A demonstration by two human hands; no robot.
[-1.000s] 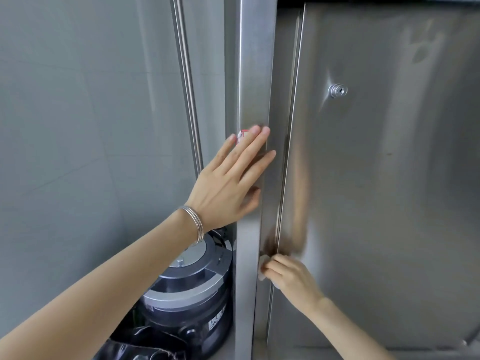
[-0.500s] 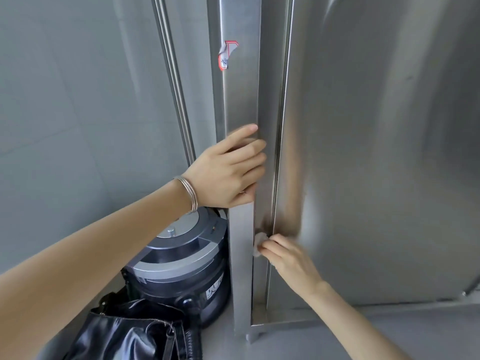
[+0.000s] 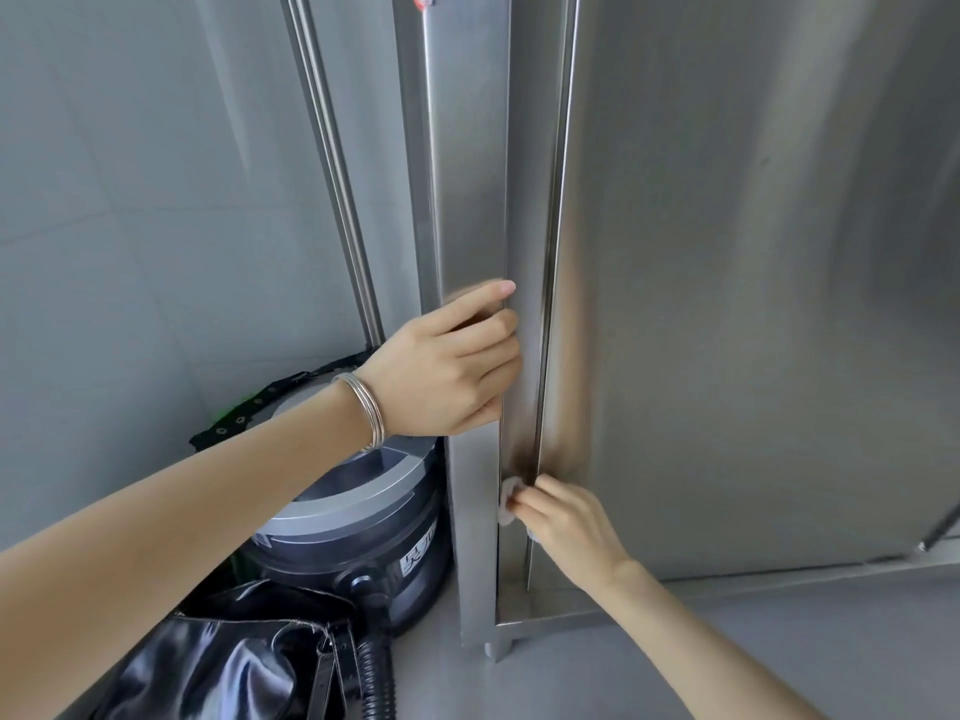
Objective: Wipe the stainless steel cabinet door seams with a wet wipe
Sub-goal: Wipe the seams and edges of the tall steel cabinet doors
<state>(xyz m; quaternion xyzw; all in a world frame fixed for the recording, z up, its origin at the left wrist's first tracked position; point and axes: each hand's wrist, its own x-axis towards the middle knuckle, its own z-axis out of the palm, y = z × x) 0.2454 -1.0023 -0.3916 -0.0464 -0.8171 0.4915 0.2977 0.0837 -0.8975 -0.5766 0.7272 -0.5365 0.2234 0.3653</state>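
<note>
Low centre: one small white wet wipe [image 3: 505, 504] pinched in the grip of the right hand [image 3: 569, 524], pressed to the vertical seam [image 3: 543, 330] beside the stainless steel cabinet door [image 3: 753, 304]. Mid-frame: left hand [image 3: 452, 366], grip curled round the upright steel post [image 3: 467, 174]. Crowding that post at lower left: one round dark-grey vacuum cleaner [image 3: 353, 517], one glossy black bag [image 3: 208, 667]. Upper left: one slim steel pipe [image 3: 327, 163].

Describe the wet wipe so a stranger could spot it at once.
Start at the steel cabinet door and follow its left seam down. Near the bottom, the right hand holds the wet wipe against it: the only small white wad amid grey metal.
</note>
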